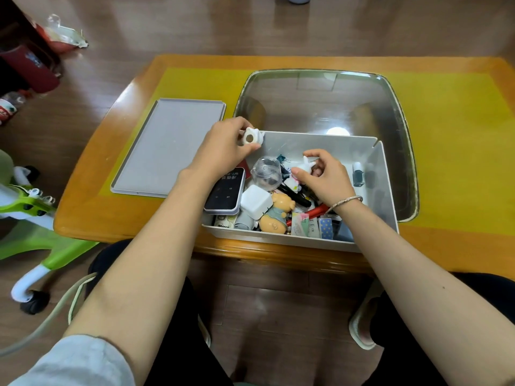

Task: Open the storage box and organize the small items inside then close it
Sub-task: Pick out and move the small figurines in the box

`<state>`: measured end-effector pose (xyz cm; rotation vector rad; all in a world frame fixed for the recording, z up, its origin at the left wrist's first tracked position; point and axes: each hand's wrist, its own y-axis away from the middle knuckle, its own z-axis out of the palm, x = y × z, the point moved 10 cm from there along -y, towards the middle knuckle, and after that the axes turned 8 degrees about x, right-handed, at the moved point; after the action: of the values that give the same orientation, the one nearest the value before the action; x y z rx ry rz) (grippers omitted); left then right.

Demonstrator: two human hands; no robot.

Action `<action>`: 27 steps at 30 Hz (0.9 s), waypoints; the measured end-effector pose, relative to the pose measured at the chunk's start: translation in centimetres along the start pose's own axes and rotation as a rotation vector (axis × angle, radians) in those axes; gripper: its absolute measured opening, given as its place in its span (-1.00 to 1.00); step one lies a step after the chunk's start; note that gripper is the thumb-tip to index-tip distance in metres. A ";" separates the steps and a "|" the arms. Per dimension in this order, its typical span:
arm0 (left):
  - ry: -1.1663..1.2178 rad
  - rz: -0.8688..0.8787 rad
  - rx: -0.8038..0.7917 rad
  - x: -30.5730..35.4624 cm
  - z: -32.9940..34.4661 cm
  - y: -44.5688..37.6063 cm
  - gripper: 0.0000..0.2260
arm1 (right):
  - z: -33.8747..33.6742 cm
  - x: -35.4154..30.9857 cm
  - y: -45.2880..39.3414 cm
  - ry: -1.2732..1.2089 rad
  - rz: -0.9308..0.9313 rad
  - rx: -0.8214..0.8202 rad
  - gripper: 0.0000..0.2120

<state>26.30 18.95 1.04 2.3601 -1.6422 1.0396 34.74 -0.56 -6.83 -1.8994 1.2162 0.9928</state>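
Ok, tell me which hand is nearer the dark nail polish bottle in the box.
Right. The right hand, pinching a small white figurine, is just left of the nail polish bottle; the left hand is at the box's far-left corner.

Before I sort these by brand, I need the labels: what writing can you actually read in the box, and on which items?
"Shince": white item at the storage box's near-left corner; its first letter sits at the rim, so uncertain.
"Wi-F...": black device under the left wrist; the characters beside it are too blurred.
Small packets along the near wall: print too small to read.
Nothing else carries legible text.
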 end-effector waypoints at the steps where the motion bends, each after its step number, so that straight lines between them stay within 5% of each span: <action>1: 0.044 -0.016 0.042 0.0 -0.5 0.3 -0.74 | -0.1 0.1 0.0 -0.015 0.012 0.005 -0.64; 6: 0.323 -0.171 0.208 -0.5 -2.5 2.0 -0.81 | -0.5 -0.7 0.2 -0.097 0.026 0.010 -0.83; 12: 0.424 -0.071 0.107 2.3 -1.5 3.8 -0.73 | -2.6 -1.7 0.1 -0.214 0.037 0.082 -0.89; 23: 0.325 0.282 0.095 7.7 1.5 6.3 -0.73 | -1.2 -4.0 0.3 -0.189 0.145 -0.216 -0.44; 27: 0.307 0.289 0.043 7.9 2.6 6.8 -0.77 | -1.2 -4.0 0.9 -0.296 0.152 -0.278 -0.29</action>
<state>23.24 8.69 1.48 1.8982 -1.8847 1.4156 33.07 -0.15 -2.92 -1.7973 1.1033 1.5332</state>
